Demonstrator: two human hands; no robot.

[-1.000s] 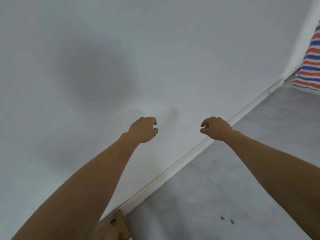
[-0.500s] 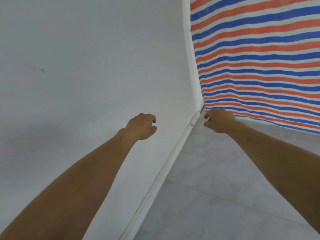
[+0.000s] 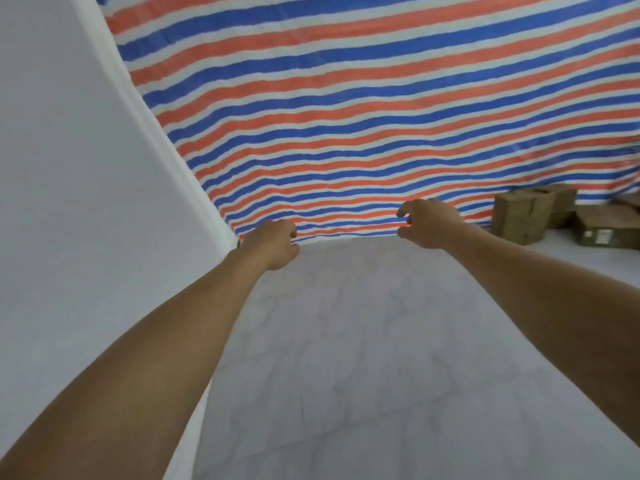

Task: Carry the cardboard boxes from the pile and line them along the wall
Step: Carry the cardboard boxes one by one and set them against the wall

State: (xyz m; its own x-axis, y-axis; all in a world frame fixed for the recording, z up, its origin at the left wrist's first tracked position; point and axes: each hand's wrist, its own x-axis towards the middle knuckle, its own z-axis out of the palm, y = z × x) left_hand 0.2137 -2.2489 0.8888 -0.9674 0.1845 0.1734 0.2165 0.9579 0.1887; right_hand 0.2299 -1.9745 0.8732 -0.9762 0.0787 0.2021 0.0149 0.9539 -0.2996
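Observation:
A pile of brown cardboard boxes lies on the floor at the far right, against the striped sheet. One flat box with a white label sits at the right edge of the pile. My left hand and my right hand reach forward in mid-air with loosely curled fingers and hold nothing. Both hands are well left of the pile. The plain white wall runs along the left side.
A red, white and blue striped tarpaulin hangs across the back and meets the white wall at a corner on the left. The pale grey marbled floor stretches between me and the tarpaulin.
My view has swung right, from the white wall and skirting to the striped tarpaulin. The box pile has come into sight at the right; the box by the wall has left the frame.

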